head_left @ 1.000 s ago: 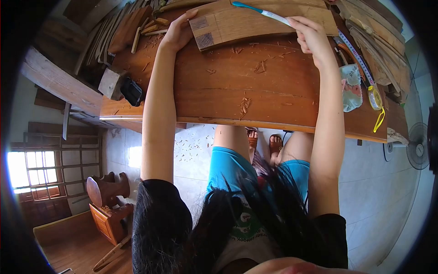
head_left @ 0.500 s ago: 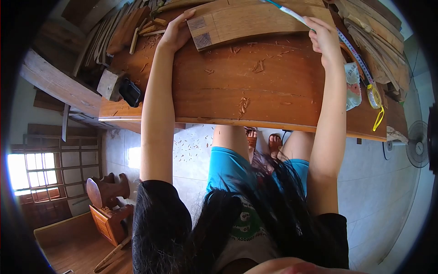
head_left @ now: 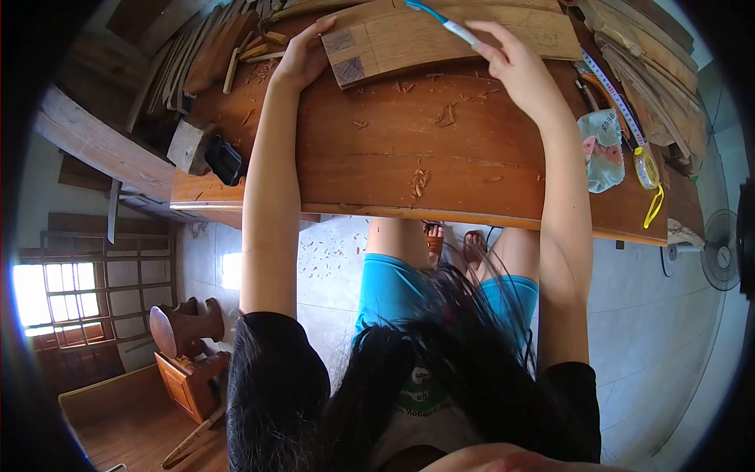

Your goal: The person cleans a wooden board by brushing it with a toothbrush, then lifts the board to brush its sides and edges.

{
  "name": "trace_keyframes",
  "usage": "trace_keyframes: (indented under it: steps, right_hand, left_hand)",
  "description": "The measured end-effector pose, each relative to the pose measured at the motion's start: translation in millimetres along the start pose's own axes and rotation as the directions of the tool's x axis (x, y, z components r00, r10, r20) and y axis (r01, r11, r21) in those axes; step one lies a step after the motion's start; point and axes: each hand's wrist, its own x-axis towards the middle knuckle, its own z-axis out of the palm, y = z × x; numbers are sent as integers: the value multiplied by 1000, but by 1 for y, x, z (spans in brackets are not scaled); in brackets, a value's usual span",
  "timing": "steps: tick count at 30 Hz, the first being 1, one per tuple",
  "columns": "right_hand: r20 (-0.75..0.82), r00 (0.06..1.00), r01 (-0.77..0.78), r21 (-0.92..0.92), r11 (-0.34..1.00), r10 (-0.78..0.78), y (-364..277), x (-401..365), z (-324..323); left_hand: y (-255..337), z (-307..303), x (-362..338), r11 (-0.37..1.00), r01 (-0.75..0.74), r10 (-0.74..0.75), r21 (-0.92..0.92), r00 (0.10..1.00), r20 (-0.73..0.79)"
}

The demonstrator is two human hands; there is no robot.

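A curved wooden board (head_left: 460, 41) with dark patches at its left end lies across the far part of the table. My left hand (head_left: 303, 55) holds that left end, fingers along its edge. In my right hand (head_left: 511, 67) is a blue-and-white toothbrush (head_left: 452, 30), pinched by its handle and slanting up to the left over the board. Its far tip reaches the top edge of the view. Some right-hand fingers are extended above the handle.
Curled shavings (head_left: 419, 185) lie on the brown table (head_left: 354, 169). At the right are a tape measure (head_left: 646, 167) with its blade out, a printed plastic packet (head_left: 602, 149) and stacked wood (head_left: 653, 86). A black tray-like object (head_left: 225, 160) and wood block (head_left: 189, 145) are at the left.
My right hand has moved left along the board with the toothbrush, uncovering the board's right end and more of the packet. My left hand has stayed in place.
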Motion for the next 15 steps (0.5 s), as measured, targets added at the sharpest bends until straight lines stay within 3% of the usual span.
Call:
trace_keyframes:
  steps: [2,5,8,9,11,13,15]
  right_hand:
    - [88,996,11,21,1000,-13,-10,-2,6]
    - [-32,989,145,-17,989,-145,-9,-3,14]
    - [-178,978,-130,-120,984,107,-7,0,-6]
    - [-299,954,-55,-92,994,25,12,4,-7]
    - [-313,940,-181,-115,977,137,10,5,-13]
    - [-304,949,44,-144,989,-87,13,6,-2]
    - [-135,990,-30,61,998,38,7,4,5]
  left_hand:
    - [1,2,-2,1000,7,-7,0,1000,11]
    - [2,5,-3,1000,10,-10,13,1000,-10]
    - [3,7,-5,1000,4,-4,15,1000,27]
    - [3,6,-4,1000,1,-1,10,1000,31]
    - [1,2,-1,1000,-5,5,-4,999,40]
    - [0,1,0,1000,12,-11,-12,1000,16]
    - [0,1,0,1000,15,-15,-15,1000,4]
